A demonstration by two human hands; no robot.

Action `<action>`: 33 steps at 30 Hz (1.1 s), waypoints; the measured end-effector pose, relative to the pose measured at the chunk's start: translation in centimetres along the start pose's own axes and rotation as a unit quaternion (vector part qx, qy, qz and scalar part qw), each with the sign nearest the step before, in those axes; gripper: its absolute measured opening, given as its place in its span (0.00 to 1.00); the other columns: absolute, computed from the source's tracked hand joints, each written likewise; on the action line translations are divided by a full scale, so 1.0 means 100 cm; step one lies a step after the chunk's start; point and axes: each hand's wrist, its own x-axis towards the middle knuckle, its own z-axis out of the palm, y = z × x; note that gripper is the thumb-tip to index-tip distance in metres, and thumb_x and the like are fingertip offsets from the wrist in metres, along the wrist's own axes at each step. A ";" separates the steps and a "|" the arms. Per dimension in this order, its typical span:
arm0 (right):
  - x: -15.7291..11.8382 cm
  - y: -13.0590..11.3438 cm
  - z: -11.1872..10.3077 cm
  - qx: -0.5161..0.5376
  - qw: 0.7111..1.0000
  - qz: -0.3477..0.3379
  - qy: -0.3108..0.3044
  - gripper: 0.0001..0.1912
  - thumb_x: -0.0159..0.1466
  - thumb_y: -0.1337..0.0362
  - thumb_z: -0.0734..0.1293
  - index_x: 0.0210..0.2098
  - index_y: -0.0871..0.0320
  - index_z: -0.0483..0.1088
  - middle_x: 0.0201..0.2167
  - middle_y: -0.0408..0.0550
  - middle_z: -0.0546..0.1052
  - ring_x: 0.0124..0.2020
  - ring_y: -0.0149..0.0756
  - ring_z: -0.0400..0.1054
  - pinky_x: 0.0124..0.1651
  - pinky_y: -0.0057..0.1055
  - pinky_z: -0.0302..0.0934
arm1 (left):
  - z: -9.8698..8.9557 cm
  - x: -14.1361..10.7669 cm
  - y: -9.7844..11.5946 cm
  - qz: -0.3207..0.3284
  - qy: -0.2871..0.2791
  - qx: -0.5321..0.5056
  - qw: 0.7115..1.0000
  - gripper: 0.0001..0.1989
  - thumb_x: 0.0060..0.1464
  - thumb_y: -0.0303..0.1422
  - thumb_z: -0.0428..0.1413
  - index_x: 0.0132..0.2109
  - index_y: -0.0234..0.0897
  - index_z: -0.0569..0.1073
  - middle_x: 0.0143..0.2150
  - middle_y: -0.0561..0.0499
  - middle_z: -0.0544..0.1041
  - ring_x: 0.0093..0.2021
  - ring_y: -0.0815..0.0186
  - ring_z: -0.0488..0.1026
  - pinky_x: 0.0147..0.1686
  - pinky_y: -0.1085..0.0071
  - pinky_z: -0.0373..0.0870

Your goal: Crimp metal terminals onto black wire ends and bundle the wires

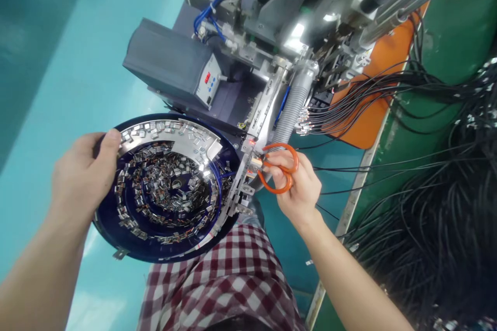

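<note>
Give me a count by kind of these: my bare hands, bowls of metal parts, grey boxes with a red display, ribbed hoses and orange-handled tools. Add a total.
Bare hands: 2, left hand and right hand
Bowl of metal parts: 1
Grey box with a red display: 1
Ribbed hose: 1
Orange-handled tool: 1
Total: 6

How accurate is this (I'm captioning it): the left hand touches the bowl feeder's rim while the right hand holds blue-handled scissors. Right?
The handles are orange, not blue, as the head view shows: the left hand touches the bowl feeder's rim while the right hand holds orange-handled scissors.
</note>
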 end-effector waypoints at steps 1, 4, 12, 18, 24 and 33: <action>0.002 -0.001 0.000 -0.003 1.000 -0.004 -0.007 0.08 0.62 0.71 0.64 0.41 0.56 0.70 0.37 0.50 0.76 0.42 0.38 0.71 0.43 0.38 0.69 | 0.000 0.000 0.000 0.002 -0.001 0.002 1.000 0.31 0.57 0.54 0.38 0.52 0.38 0.72 0.44 0.41 0.77 0.47 0.47 0.72 0.46 0.48 0.68; 0.006 -0.004 0.000 -0.009 0.999 0.002 -0.032 0.06 0.62 0.70 0.64 0.39 0.58 0.69 0.35 0.49 0.75 0.39 0.37 0.71 0.43 0.36 0.68 | 0.001 0.001 -0.001 0.003 -0.001 0.008 1.000 0.31 0.57 0.54 0.38 0.52 0.38 0.71 0.43 0.41 0.76 0.47 0.47 0.72 0.45 0.49 0.68; 0.004 -0.007 -0.008 -0.003 1.000 -0.014 0.019 0.06 0.63 0.70 0.63 0.39 0.57 0.70 0.32 0.48 0.76 0.39 0.38 0.71 0.41 0.37 0.68 | 0.000 0.003 -0.002 0.005 -0.003 0.015 1.000 0.29 0.58 0.52 0.39 0.51 0.39 0.72 0.41 0.43 0.77 0.45 0.47 0.72 0.44 0.49 0.69; -0.003 -0.008 -0.012 0.020 0.998 0.016 0.049 0.07 0.63 0.70 0.63 0.39 0.58 0.71 0.33 0.49 0.76 0.38 0.40 0.72 0.38 0.38 0.69 | -0.001 0.001 0.001 -0.012 0.001 0.009 1.000 0.30 0.57 0.53 0.39 0.53 0.39 0.71 0.45 0.41 0.76 0.47 0.45 0.71 0.45 0.47 0.68; -0.019 -0.008 -0.014 0.039 0.996 0.058 0.062 0.09 0.62 0.70 0.63 0.41 0.58 0.71 0.36 0.50 0.75 0.36 0.40 0.73 0.37 0.40 0.72 | 0.001 0.000 -0.002 -0.004 0.012 -0.013 1.000 0.28 0.58 0.52 0.39 0.51 0.40 0.72 0.44 0.43 0.77 0.47 0.48 0.71 0.46 0.48 0.67; -0.025 -0.009 -0.016 0.037 0.996 0.051 0.060 0.10 0.62 0.71 0.62 0.42 0.58 0.71 0.36 0.50 0.75 0.37 0.40 0.72 0.37 0.41 0.72 | 0.001 0.001 0.000 -0.007 0.011 -0.008 1.000 0.25 0.58 0.50 0.40 0.47 0.41 0.74 0.38 0.47 0.76 0.43 0.52 0.72 0.45 0.51 0.68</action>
